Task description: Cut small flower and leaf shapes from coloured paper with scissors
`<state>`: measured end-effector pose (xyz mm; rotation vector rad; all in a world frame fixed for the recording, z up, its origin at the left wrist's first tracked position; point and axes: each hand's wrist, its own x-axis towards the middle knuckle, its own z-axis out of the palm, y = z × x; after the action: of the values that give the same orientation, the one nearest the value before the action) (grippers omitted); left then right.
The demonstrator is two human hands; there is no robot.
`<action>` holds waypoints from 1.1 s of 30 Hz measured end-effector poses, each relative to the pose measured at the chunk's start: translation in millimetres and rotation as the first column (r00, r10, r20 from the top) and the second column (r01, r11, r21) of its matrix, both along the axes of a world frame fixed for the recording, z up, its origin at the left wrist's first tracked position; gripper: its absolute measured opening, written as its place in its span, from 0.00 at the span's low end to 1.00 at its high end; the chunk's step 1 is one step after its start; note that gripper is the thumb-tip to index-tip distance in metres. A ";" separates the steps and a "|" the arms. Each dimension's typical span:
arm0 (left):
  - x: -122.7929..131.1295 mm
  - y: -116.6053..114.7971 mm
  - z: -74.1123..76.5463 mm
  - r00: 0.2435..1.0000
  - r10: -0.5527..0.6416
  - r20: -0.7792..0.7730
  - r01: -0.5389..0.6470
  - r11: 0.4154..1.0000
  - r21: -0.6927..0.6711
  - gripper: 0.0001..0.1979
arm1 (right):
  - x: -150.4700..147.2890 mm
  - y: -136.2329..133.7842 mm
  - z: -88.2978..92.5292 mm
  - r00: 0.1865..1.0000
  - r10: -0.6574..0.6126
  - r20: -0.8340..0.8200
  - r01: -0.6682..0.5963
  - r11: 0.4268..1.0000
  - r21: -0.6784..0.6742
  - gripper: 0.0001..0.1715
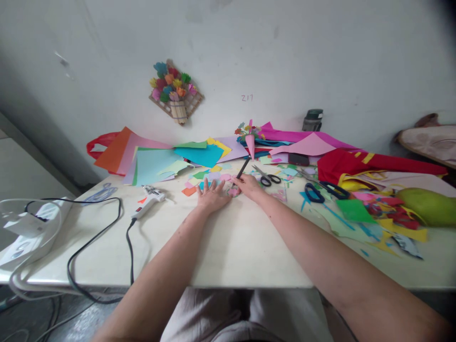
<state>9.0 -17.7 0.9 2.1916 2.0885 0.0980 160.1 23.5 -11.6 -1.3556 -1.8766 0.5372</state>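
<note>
My left hand (214,197) lies flat on the table with its fingers spread, the fingertips over small coloured paper pieces (188,191). Pinched in my right hand (250,186) is a dark, slim pen (243,167), slanting up and away. A small pink paper piece (233,191) lies between the two hands, close to my right fingers. Just beyond my right hand rest black-handled scissors (265,181). Behind them a pink paper cone (250,146) holding small paper flowers leans near the wall.
At left lie a glue gun (147,202), its black cord (130,247) and a white power strip (33,237). Coloured sheets (155,164) line the back. To the right are blue-handled scissors (315,192), paper scraps (388,209), red cloth-like material (356,166) and a green rounded object (427,206).
</note>
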 end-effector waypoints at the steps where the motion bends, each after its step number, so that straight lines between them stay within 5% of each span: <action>1: 0.0 0.1 -0.2 1.000 0.001 0.000 -0.001 1.000 0.002 0.39 | 0.0 -0.5 0.4 1.000 0.002 0.007 -0.002 1.000 -0.002 0.16; 22: -0.4 -0.8 0.6 1.000 -0.010 0.014 0.010 1.000 0.009 0.38 | 0.7 0.5 1.0 1.000 -0.019 -0.012 0.019 1.000 -0.021 0.14; 33: -2.5 -4.3 0.3 0.995 -0.025 0.094 0.017 0.996 0.088 0.37 | -0.3 0.4 -4.2 0.971 -0.042 -0.234 0.038 0.999 -0.021 0.14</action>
<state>6.4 -22.0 1.3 2.2096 2.0466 0.2906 159.8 24.0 -15.8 -1.2778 -1.6532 0.6640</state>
